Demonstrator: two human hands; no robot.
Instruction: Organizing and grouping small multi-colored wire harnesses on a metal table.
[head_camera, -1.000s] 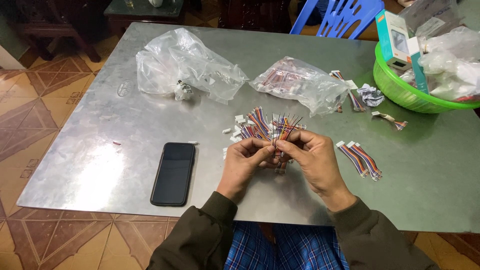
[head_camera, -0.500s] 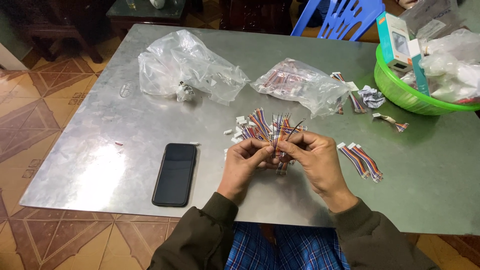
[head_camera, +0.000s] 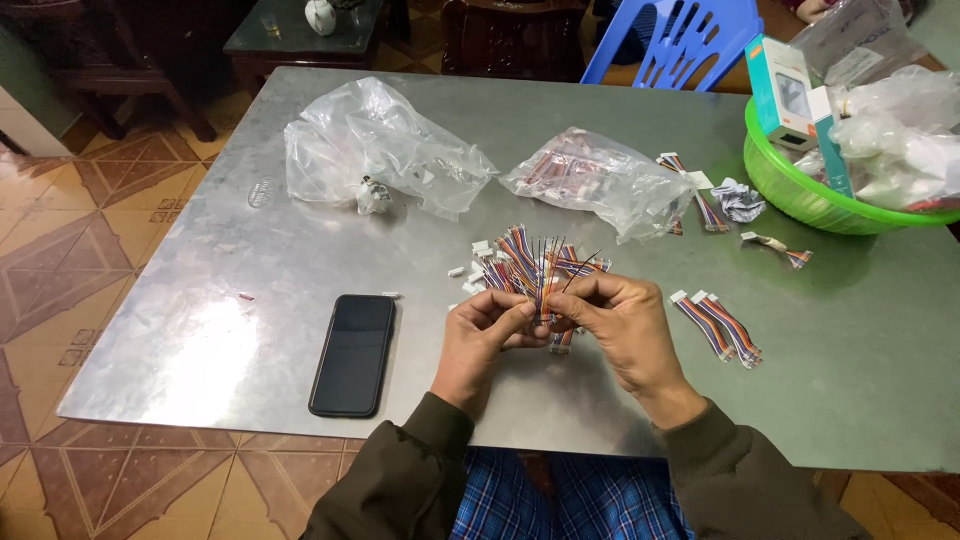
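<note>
Right now I see both hands meeting just above the near middle of the dull grey metal table (head_camera: 180, 330). My left hand (head_camera: 490, 340) and my right hand (head_camera: 625, 330) each pinch, between thumb and fingertips, the same small bundle of multicoloured ribbon wires (head_camera: 545, 290), whose loose ends fan upward between the two hands. Both hands are closed on that bundle, knuckles nearly touching.

Just behind the hands, on the tabletop, lies a heap of short rainbow-coloured wire leads with white plug ends (head_camera: 520, 262). To the right of my right hand, a little apart, rest two finished-looking flat ribbon leads with white connectors (head_camera: 718, 328). A black slab smartphone (head_camera: 353, 354) lies face up to the left of my left hand, near the table's front edge.

Further back sit a crumpled clear plastic bag (head_camera: 385, 150) and a second clear plastic bag holding more wires (head_camera: 595, 180). At the far right edge stands a bright green plastic basket (head_camera: 790, 195) filled with bags and a small box. A blue plastic chair (head_camera: 680, 40) stands behind the table.
</note>
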